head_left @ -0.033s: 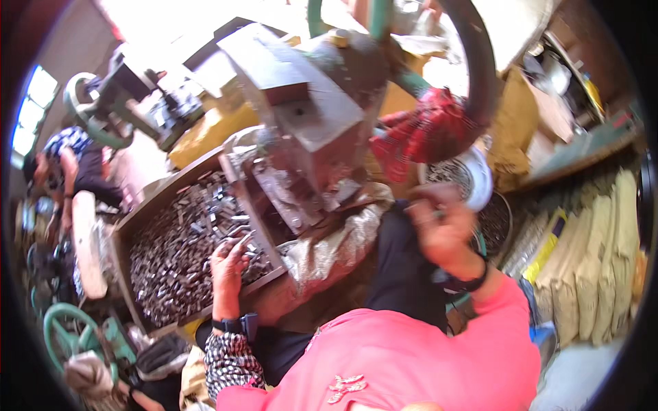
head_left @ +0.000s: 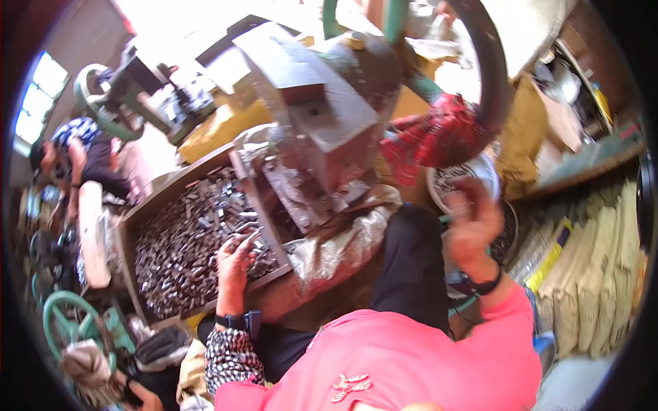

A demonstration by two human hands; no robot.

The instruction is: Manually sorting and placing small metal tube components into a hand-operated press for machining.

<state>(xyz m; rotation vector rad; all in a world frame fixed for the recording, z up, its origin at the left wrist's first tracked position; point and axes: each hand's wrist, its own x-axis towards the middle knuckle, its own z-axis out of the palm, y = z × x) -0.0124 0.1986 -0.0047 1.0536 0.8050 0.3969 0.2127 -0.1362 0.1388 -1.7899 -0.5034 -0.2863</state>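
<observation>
In the head view, shows the left hand (head_left: 236,264) at eight o'clock, over the four-o'clock side of a brown, straight-sided open tray (head_left: 258,209). Bends the fingers and brings thumb and fingertips narrowly together at the heap; cannot tell whether gripping a piece or bare. Has small dark metal pieces (head_left: 185,253), short and block-like, heaped inside the tray between eight and nine o'clock. Includes a dark band on the left wrist, above a black-and-white checked cuff (head_left: 233,359).

Shows the right hand (head_left: 474,226) raised at three o'clock, near a round white bucket (head_left: 488,170) with small grey pieces inside. Blurs at the fingers; cannot tell whether spread or narrow, nor whether holding anything.

Includes a massive grey metal machine (head_left: 343,123) at twelve o'clock, beside the tray. Has a red patterned cloth (head_left: 439,133) at two o'clock, against a big dark curved wheel rim (head_left: 490,61). Shows a crumpled silvery woven sheet (head_left: 336,250) at six o'clock, close to the centre. Shows pale cream sacks (head_left: 596,267) just past three o'clock, and a round green handwheel (head_left: 72,295) at eight o'clock, far out. Includes another person (head_left: 96,161), bent forward, just past nine o'clock, well apart from both hands.
</observation>
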